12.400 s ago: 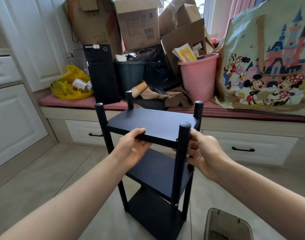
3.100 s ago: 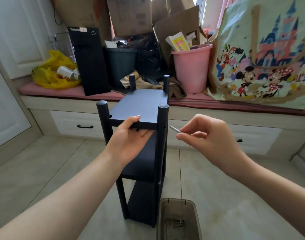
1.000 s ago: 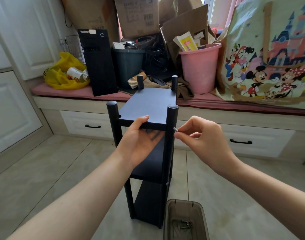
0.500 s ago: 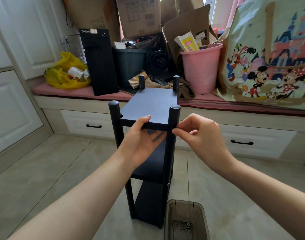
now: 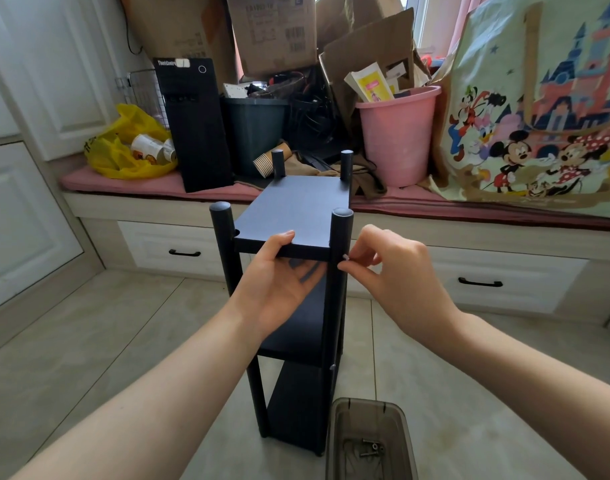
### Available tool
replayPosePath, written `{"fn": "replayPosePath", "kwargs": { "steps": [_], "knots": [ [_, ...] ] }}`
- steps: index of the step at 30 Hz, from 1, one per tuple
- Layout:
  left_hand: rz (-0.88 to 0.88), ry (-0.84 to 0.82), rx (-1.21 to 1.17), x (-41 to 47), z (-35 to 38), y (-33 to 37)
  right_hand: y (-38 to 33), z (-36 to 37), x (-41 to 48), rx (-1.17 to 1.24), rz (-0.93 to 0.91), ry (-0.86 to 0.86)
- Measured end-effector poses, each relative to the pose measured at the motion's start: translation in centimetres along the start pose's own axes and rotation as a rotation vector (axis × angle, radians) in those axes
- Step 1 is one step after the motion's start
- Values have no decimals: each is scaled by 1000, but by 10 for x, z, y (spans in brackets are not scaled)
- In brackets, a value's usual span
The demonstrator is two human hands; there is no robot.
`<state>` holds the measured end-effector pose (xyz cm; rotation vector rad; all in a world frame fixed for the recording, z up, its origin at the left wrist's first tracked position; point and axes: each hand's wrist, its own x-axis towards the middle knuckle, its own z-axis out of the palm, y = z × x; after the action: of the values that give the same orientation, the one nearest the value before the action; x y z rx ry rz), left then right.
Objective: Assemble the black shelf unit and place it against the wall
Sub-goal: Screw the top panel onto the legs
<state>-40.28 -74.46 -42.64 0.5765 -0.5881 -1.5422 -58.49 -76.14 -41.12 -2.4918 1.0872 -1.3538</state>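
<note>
Left hand (image 5: 275, 285) grips the shelf (image 5: 296, 209) by its top board; right hand (image 5: 390, 271) pinches a screw (image 5: 345, 257) at the post. Below, a box (image 5: 365, 401) holds loose screws (image 5: 371, 449).

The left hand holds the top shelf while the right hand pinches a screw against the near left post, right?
Not quite. In the head view the right hand pinches the screw against the near right post; the left hand does hold the top shelf.
</note>
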Motion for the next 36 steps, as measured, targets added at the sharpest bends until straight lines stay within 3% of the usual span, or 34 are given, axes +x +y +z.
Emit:
{"fn": "replayPosePath", "kwargs": {
  "steps": [5, 16, 25, 31, 36],
  "knots": [
    [6, 7, 3, -1, 2, 0, 2, -1, -1, -155, -215, 24],
    [-6, 21, -26, -1, 2, 1, -3, 0, 0, 103, 130, 26],
    [13, 30, -51, -2, 4, 1, -4, 5, 0, -60, 41, 35],
    [26, 14, -21, -3, 5, 3, -1, 4, -1, 31, 68, 32],
    [25, 28, -34, -3, 5, 1, 0, 6, -2, -46, 23, 34]
  ]
}}
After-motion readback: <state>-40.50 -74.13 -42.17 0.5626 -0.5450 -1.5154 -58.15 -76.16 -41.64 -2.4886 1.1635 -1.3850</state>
